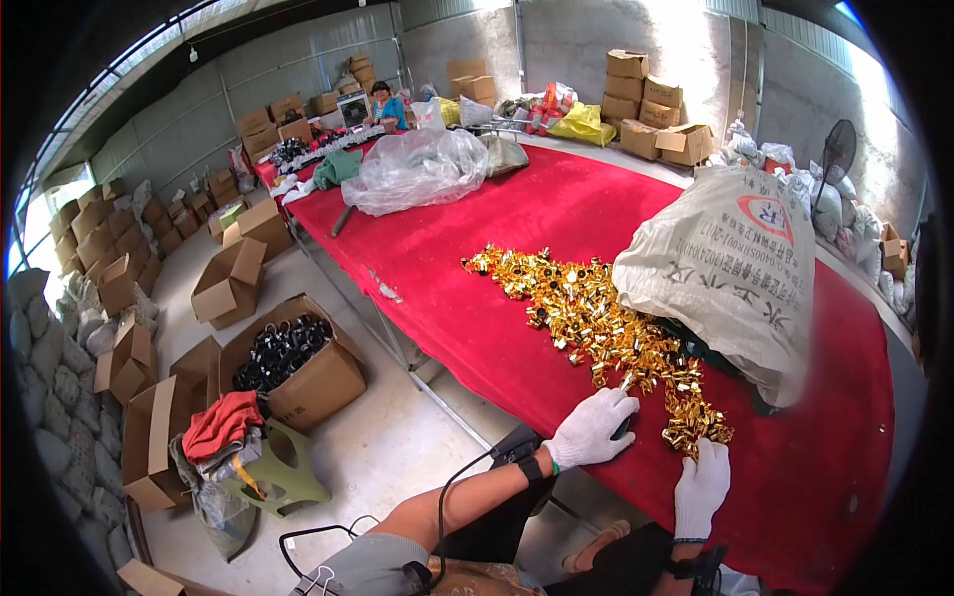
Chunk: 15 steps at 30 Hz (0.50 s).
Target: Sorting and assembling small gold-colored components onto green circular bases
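Small shiny gold-coloured pieces (596, 320) lie in a long heap on the red-covered table (447, 268). My left hand (593, 429), in a white knit glove, is curled at the heap's near left edge. A dark rounded thing shows in part under its palm, and a small pale shiny piece (627, 381) sticks out by its fingertips. Farther right, my right hand (703, 494), gloved the same way, has its fingers bent together against the near end of the gold pieces. What it pinches is hidden by the fingers.
A large white woven sack (725, 268) lies right of the heap. Clear plastic bags (417, 169) rest farther along the table. On the floor at left stand a carton of black parts (298, 382) and a green stool (283, 472) with cloths. Another person (388, 107) sits far back.
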Each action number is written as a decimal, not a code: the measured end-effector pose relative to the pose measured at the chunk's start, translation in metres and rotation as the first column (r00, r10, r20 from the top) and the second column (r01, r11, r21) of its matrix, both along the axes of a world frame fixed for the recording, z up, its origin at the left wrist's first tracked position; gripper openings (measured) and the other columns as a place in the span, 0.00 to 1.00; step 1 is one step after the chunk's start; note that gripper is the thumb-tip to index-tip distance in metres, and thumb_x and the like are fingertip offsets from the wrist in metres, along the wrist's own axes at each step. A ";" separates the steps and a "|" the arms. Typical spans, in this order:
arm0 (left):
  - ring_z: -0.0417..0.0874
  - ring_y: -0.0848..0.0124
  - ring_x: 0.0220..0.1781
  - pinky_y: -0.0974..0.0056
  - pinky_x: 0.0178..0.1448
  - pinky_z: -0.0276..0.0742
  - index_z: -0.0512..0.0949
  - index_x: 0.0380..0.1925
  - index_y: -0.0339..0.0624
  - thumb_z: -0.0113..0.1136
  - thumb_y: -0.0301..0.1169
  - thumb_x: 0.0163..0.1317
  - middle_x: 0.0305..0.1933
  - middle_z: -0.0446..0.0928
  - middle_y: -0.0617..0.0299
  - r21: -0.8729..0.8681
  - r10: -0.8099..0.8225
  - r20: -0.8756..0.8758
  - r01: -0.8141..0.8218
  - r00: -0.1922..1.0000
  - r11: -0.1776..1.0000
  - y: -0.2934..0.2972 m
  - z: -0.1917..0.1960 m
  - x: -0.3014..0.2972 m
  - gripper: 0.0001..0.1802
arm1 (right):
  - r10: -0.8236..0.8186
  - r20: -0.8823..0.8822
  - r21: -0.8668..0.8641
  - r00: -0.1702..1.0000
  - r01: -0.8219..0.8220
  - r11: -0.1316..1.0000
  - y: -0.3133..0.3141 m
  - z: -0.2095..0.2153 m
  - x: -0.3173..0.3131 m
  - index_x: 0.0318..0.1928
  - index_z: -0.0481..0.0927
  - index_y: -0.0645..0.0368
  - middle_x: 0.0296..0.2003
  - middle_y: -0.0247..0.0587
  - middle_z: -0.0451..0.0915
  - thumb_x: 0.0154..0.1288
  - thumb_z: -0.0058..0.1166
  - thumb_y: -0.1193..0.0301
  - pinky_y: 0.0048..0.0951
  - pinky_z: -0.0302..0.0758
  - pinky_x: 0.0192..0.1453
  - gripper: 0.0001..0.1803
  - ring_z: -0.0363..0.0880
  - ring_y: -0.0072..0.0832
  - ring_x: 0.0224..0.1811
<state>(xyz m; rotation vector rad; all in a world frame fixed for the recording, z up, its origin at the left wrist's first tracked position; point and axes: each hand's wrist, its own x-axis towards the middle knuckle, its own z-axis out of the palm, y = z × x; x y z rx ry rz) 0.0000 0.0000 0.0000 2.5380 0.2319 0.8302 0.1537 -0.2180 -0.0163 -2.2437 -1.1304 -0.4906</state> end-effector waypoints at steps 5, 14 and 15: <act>0.79 0.48 0.53 0.49 0.59 0.79 0.75 0.53 0.41 0.72 0.35 0.60 0.48 0.76 0.49 -0.007 0.002 0.000 -0.002 1.000 1.000 0.005 0.004 0.002 0.24 | -0.033 -0.015 -0.105 0.999 0.032 0.994 0.020 0.009 0.006 0.49 0.79 0.56 0.47 0.47 0.78 0.58 0.69 0.77 0.48 0.77 0.51 0.19 0.80 0.48 0.49; 0.80 0.48 0.54 0.49 0.60 0.79 0.75 0.53 0.41 0.72 0.34 0.60 0.48 0.76 0.49 -0.023 0.017 0.005 -0.016 1.000 1.000 0.001 0.002 -0.003 0.23 | -0.010 -0.193 0.522 0.981 0.112 0.846 0.017 0.000 0.017 0.57 0.80 0.67 0.49 0.51 0.82 0.70 0.55 0.85 0.41 0.79 0.60 0.16 0.83 0.44 0.52; 0.80 0.48 0.54 0.49 0.60 0.79 0.75 0.53 0.41 0.72 0.34 0.60 0.48 0.76 0.49 -0.024 0.015 0.007 -0.015 1.000 1.000 0.001 0.003 -0.002 0.23 | -0.046 -0.260 0.557 0.965 0.188 0.809 0.012 -0.002 0.032 0.58 0.80 0.67 0.50 0.50 0.83 0.73 0.54 0.84 0.40 0.79 0.61 0.16 0.83 0.41 0.53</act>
